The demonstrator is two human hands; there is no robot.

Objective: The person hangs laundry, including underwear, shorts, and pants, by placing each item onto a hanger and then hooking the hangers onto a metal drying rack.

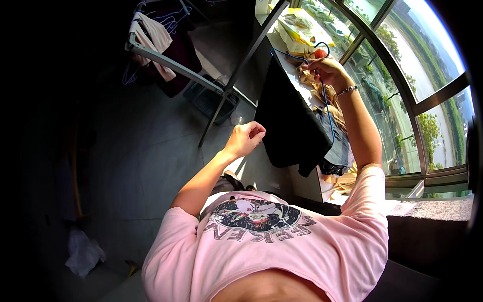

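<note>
My right hand (pixel 327 71) is raised at the upper right, closed around a blue wire clothes hanger (pixel 325 94) just below its hook. A black garment (pixel 290 120) hangs from the hanger, its lower part near the centre of the view. My left hand (pixel 246 139) is beside the garment's left edge, with its fingers curled and thumb near the fingertips; I see nothing held in it. Whether its fingertips touch the cloth is hard to tell.
A metal drying rack (pixel 181 70) at the upper left bears hangers and a pale cloth (pixel 151 37). A dark plastic basket (pixel 215 102) sits beneath. Along the window ledge are a white basket (pixel 298 47), brown paper and grey clothing (pixel 334 139). A white bag (pixel 83 255) lies lower left.
</note>
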